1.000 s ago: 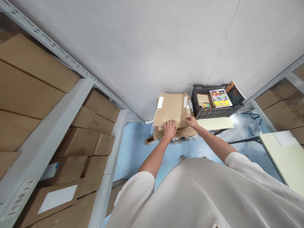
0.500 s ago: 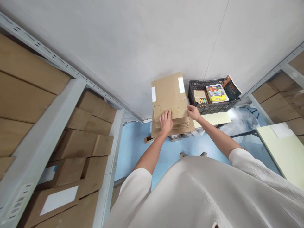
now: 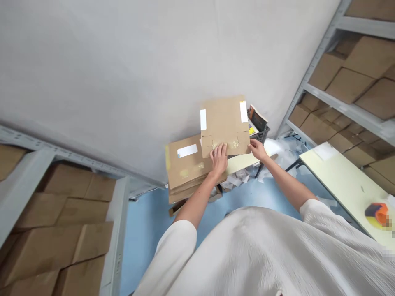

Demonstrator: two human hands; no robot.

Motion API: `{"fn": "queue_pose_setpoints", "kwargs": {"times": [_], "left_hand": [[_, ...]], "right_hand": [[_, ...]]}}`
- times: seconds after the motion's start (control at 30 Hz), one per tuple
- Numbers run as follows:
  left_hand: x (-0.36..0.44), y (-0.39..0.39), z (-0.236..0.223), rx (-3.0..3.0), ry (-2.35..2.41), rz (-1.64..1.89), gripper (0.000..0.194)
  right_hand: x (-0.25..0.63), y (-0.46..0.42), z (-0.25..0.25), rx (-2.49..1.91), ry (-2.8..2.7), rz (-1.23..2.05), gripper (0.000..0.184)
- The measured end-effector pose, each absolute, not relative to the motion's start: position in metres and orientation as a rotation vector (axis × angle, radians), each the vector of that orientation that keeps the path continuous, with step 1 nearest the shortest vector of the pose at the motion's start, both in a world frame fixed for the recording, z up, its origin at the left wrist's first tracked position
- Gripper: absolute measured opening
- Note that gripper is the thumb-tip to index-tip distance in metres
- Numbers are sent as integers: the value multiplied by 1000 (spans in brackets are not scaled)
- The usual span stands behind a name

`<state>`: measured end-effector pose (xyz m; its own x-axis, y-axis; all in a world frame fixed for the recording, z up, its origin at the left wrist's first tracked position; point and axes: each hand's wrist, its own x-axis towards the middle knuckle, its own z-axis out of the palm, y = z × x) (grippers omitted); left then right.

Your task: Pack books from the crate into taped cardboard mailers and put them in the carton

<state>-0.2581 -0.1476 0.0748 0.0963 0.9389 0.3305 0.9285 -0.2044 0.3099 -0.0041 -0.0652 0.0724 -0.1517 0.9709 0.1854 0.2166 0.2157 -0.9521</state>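
I hold a flattened cardboard box [image 3: 224, 123] up in front of the white wall with both hands. My left hand [image 3: 219, 158] grips its lower left edge, fingers closed over the taped flap. Closed on the lower right corner is my right hand [image 3: 257, 149]. The box has white tape strips near its top corners. Below and to the left lies a stack of flattened cardboard boxes [image 3: 185, 166] on the floor, its top one bearing a white label.
A dark crate with books [image 3: 258, 125] shows partly behind the held box. A pale green table [image 3: 342, 185] stands at right with a tape roll [image 3: 377, 214] on it. Metal shelves with cardboard boxes [image 3: 348, 78] line the right, more shelved cardboard boxes [image 3: 58, 230] the left. The floor is blue.
The top flattened box has been lifted off the stack and carried up and to the right in both hands. The view has swung to the right, toward the table.
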Motion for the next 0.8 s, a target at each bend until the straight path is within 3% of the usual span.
{"fn": "queue_pose_setpoints", "kwargs": {"times": [0.2, 0.47, 0.8], "left_hand": [[-115, -125, 81, 2495, 1721, 648, 73], [80, -118, 53, 2663, 1314, 514, 75], [251, -101, 7, 2811, 727, 255, 68]], "right_hand": [[153, -88, 73, -1323, -1477, 865, 45], [346, -157, 39, -1656, -1216, 741, 41], [469, -255, -21, -2154, -705, 592, 23]]}}
